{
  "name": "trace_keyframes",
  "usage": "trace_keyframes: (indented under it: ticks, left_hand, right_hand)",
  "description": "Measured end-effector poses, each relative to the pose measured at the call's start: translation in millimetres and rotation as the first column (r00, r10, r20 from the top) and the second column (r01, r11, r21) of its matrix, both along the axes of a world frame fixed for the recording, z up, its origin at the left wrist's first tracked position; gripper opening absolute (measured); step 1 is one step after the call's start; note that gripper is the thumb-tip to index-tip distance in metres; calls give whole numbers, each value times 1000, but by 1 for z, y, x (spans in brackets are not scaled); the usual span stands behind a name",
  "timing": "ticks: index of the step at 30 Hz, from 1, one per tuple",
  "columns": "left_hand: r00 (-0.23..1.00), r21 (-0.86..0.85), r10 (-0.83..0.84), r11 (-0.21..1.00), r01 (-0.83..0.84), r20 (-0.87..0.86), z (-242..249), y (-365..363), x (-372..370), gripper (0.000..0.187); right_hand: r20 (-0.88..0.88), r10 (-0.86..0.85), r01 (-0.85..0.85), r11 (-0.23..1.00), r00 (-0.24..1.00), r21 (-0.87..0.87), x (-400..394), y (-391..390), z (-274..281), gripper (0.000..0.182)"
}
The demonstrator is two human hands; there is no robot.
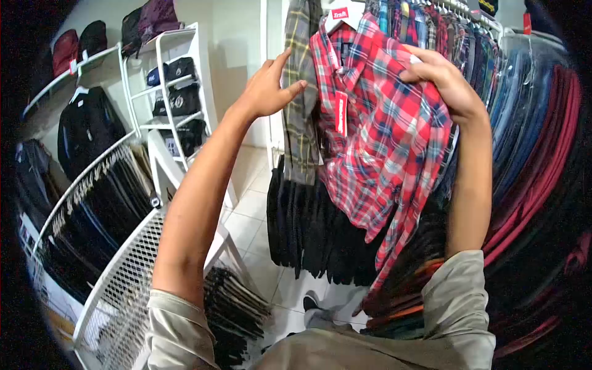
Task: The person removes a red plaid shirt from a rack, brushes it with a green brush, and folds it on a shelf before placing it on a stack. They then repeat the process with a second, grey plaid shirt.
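A red, white and navy plaid shirt (391,132) hangs in front of me on a white hanger (343,20), with a red tag (341,113) dangling at its chest. My right hand (445,80) grips it at the shoulder, thumb on the near side and fingers behind the cloth. My left hand (269,87) is open, thumb and fingers apart, and overlaps the edge of a grey and yellow plaid shirt (300,145) beside the red one. The lower part of the red shirt slants down to the right.
Behind hangs a row of plaid shirts (431,24). Jeans (524,117) and dark red trousers (558,135) hang at right, black trousers (320,228) below. At left stand a white mesh chair (126,277) and a shelf (161,92) with bags and caps.
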State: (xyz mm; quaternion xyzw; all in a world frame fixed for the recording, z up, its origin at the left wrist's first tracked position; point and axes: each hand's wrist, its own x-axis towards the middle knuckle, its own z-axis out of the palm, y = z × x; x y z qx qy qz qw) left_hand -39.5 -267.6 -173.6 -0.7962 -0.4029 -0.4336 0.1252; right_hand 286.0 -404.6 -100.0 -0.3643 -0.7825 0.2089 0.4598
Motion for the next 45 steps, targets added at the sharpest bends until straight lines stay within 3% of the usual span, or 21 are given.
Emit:
trace_keyframes:
  ticks: [2,5,9,11,14,15,17,18,19,21,22,25,27,29,32,35,36,37,39,42,45]
  left_hand:
    - [996,-35,60,998,-58,62,-6,-22,-12,91]
    - [983,-27,37,999,-33,181,-13,-48,-26,96]
    - [983,24,55,998,-60,173,-22,-85,-37,100]
    - [981,38,45,998,-52,186,-33,-103,-44,95]
    - [942,-365,-98,905,219,321,-38,-158,-46,76]
    - [933,-239,-138,945,225,332,-51,-166,-47,62]
    - [948,-257,-99,949,182,303,-73,-181,-59,51]
    - [929,-213,-162,947,242,333,-86,-192,-64,46]
    - [956,-289,12,954,76,292,-91,-213,-65,45]
    - [960,-239,131,968,-71,246,-98,-252,-63,43]
    - [944,-245,186,962,-119,272,-103,-271,-62,44]
    - [914,-318,323,917,-239,247,-110,-316,-70,49]
    - [887,-305,379,905,-296,265,-119,-345,-64,48]
    - [888,-333,202,941,-58,414,-135,-365,-77,44]
    - [862,-400,217,916,-19,457,-150,-399,-73,43]
    - [824,-411,441,866,-286,355,-156,-417,-50,40]
    - [755,-549,567,766,-336,330,-155,-420,-53,41]
    - [739,-437,592,785,-440,320,-165,-417,-61,41]
    - [675,-506,674,712,-486,300,-175,-418,-75,42]
    - [595,-544,741,652,-528,310,-189,-425,-84,43]
    - [508,-596,812,567,-568,289,-194,-426,-85,44]
  right_hand:
    - [-176,-2,-1,1000,984,-17,-10,-38,-6,52]
    - [-65,100,-101,995,993,-16,9,-62,-10,51]
    - [-131,234,-248,963,963,-109,24,-82,-21,51]
    - [-97,266,-274,958,959,-89,30,-95,-30,55]
    - [-280,417,-476,859,865,-191,47,-96,-36,66]
    - [-288,420,-486,847,861,-216,48,-96,-40,65]
    - [-129,457,-475,838,880,-269,45,-95,-51,63]
    - [78,366,-341,912,927,-227,47,-87,-59,60]
    - [149,284,-268,956,947,-115,42,-82,-73,53]
    - [261,261,-232,963,929,-136,29,-82,-77,45]
    - [329,151,-153,988,932,-21,16,-86,-88,37]
    - [323,170,-148,985,931,-91,-14,-92,-101,29]
    - [316,-15,-85,950,949,300,-32,-99,-121,29]
    - [261,-45,-62,921,964,386,-47,-88,-149,35]
    - [239,41,-114,947,970,301,-79,-80,-192,34]
    - [228,241,-292,929,943,227,-121,-79,-227,32]
    - [230,303,-350,914,925,203,-136,-73,-238,33]
    - [217,365,-405,896,905,183,-154,-68,-249,34]
    - [202,482,-489,872,853,-14,-180,-62,-261,36]
    - [309,606,-615,785,733,-80,-217,-42,-274,37]
    - [79,805,-764,585,588,-272,-268,-9,-293,38]
